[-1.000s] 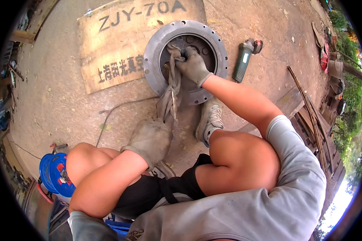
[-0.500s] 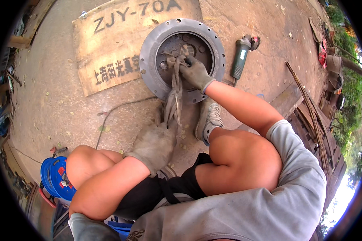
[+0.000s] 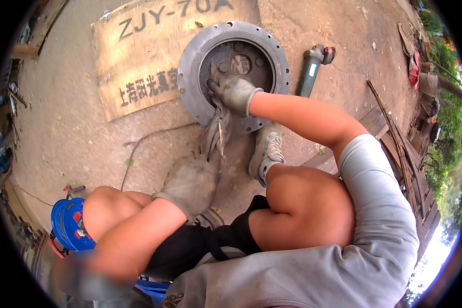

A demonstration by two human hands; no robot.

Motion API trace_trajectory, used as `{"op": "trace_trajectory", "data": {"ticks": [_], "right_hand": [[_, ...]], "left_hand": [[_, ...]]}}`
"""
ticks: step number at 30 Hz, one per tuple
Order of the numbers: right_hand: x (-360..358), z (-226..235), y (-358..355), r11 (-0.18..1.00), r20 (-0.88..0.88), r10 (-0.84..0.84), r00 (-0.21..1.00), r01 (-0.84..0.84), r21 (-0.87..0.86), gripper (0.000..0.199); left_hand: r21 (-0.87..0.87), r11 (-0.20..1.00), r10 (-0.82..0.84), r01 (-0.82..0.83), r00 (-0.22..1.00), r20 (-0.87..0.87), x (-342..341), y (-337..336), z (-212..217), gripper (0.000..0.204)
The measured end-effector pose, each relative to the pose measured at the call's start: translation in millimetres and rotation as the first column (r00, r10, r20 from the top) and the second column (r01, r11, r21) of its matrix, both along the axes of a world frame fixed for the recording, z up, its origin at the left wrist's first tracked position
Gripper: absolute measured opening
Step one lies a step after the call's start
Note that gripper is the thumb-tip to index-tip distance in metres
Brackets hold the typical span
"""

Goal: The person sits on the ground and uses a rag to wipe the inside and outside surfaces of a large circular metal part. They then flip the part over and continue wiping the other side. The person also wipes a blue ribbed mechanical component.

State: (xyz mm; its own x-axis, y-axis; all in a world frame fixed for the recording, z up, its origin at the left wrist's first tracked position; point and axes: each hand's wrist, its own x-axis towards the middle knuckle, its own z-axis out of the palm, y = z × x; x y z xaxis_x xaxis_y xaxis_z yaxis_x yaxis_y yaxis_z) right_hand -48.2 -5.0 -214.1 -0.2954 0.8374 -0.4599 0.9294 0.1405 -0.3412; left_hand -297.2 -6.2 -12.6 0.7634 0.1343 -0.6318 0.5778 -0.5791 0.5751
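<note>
A round, grey metal flange housing (image 3: 190,100) with bolt holes around its rim sits on the ground in front of me. My right hand (image 3: 233,93), in a dirty grey work glove, reaches into its recess with the fingers closed on one end of a grimy rag (image 3: 216,131). From there the cloth hangs over the near rim toward me. Its lower end is in my left hand (image 3: 192,179), gloved too, just this side of the housing. Part of the recess floor is hidden by the right glove and the cloth.
Right of the housing lies a green angle grinder (image 3: 309,74). A stencilled wooden board (image 3: 133,56) lies flat at the left, partly behind the housing. A blue cable reel (image 3: 69,226) stands by my left knee; a thin cable (image 3: 133,154) crosses the ground. Long rods (image 3: 392,133) and planks lie at right.
Inside the recess my right hand has moved left and slightly nearer, taking the rag's upper end along. My left hand has shifted slightly left, still holding the cloth.
</note>
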Motion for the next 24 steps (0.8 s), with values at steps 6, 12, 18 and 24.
{"op": "trace_trajectory", "data": {"ticks": [6,12,18,24], "right_hand": [[-28,-7,25,0.994,0.134,-0.02,0.991,0.034,-0.101,0.044],[-20,7,54,0.937,0.119,-0.085,0.989,0.119,-0.327,0.031],[6,0,28,0.879,-0.284,-0.425,0.859,0.318,-0.355,0.056],[-9,29,17,0.951,-0.017,-0.127,0.992,0.117,-0.287,0.052]], "left_hand": [[0.004,1.0,-0.012,0.012,1.0,0.016,3,0,-2,0.039],[0.007,1.0,0.026,-0.026,0.997,0.071,2,7,2,0.041],[0.045,0.999,-0.024,0.022,0.999,0.029,-7,2,4,0.043],[0.018,0.998,-0.064,0.064,0.997,0.041,-6,-5,2,0.051]]}}
